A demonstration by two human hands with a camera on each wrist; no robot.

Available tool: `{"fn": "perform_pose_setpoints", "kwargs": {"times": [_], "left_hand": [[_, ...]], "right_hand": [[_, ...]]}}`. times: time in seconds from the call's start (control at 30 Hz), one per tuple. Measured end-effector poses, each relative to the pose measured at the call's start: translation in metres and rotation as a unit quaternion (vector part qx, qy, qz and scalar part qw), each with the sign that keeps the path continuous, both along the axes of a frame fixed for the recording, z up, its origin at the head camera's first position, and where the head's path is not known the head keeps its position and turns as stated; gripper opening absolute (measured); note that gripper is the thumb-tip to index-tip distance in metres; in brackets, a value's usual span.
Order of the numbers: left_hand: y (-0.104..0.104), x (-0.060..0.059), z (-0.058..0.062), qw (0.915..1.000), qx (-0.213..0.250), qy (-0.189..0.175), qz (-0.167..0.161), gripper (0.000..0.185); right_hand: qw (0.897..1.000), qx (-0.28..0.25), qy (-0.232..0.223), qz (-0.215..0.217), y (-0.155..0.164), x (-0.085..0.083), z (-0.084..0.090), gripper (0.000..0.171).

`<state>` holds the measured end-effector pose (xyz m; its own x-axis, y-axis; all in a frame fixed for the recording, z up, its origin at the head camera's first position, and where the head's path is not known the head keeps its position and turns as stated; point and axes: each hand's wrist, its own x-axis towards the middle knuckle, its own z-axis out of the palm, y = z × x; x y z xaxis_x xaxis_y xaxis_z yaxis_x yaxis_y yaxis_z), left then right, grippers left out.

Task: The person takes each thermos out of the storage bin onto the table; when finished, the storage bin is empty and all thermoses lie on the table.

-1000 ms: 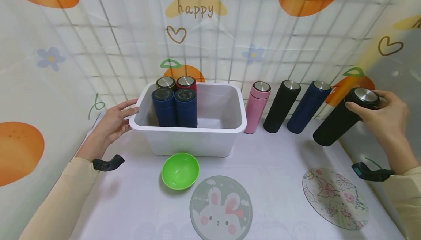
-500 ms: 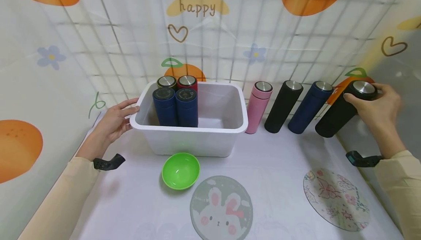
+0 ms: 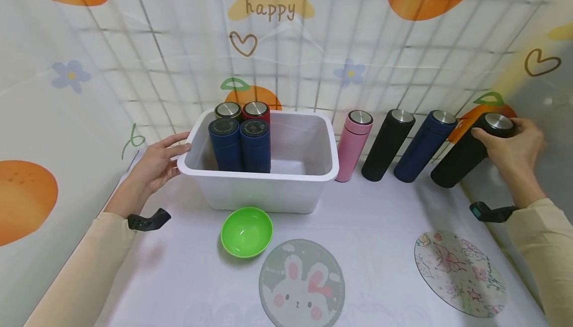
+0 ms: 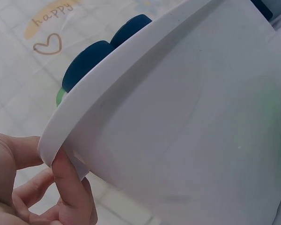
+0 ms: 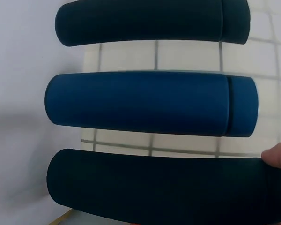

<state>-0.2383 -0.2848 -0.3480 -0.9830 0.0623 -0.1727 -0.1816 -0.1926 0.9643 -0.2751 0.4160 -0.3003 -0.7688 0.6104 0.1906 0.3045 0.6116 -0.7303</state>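
My left hand (image 3: 156, 167) pinches the left rim of a white plastic tub (image 3: 257, 192), thumb and fingers on either side of the lip (image 4: 54, 136). Inside the tub's left half stand two navy thermos bottles (image 3: 255, 148) in front, a red-sided bottle (image 3: 256, 109) and another silver-topped bottle (image 3: 228, 110) behind them. At far right my right hand (image 3: 517, 150) grips a black thermos (image 3: 465, 153) around its lid; its base is at the table's back right. In the right wrist view this black thermos (image 5: 164, 187) lies parallel to a navy thermos (image 5: 150, 103).
Between tub and right hand stand a pink thermos (image 3: 352, 148), a black thermos (image 3: 387, 145) and a navy thermos (image 3: 423, 148), along the back curtain. A green bowl (image 3: 246, 232) sits before the tub. Two round mats, a rabbit mat (image 3: 302, 282) and a flowered mat (image 3: 461, 272), lie in front.
My right hand has moved the black thermos back and a little left, into line with the other bottles; it is nearly still over the last half second. My left hand keeps its hold.
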Motion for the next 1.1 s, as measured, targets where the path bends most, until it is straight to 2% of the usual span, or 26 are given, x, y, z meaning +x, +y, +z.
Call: {"fn": "perform_pose_setpoints", "kwargs": {"times": [0.27, 0.47, 0.63, 0.83, 1.1], "left_hand": [[-0.001, 0.001, 0.0, 1.0, 0.006, -0.003, 0.002, 0.059], [-0.001, 0.001, 0.001, 0.9998, 0.017, -0.003, -0.006, 0.062], [0.0, 0.001, 0.002, 1.0, -0.004, -0.006, -0.001, 0.065], [0.002, 0.0, 0.004, 0.9999, 0.006, -0.009, -0.013, 0.067], [0.001, 0.0, 0.004, 0.9997, -0.023, -0.01, 0.004, 0.064]], "right_hand": [[0.999, -0.032, -0.018, 0.004, 0.003, -0.014, -0.007, 0.09], [0.999, -0.032, -0.019, 0.002, 0.007, -0.023, -0.01, 0.091], [0.999, -0.045, -0.012, 0.015, 0.011, -0.026, -0.012, 0.092], [0.999, -0.036, -0.02, 0.03, 0.018, -0.03, -0.017, 0.094], [0.999, -0.012, -0.017, 0.048, 0.022, -0.041, -0.024, 0.091]]}}
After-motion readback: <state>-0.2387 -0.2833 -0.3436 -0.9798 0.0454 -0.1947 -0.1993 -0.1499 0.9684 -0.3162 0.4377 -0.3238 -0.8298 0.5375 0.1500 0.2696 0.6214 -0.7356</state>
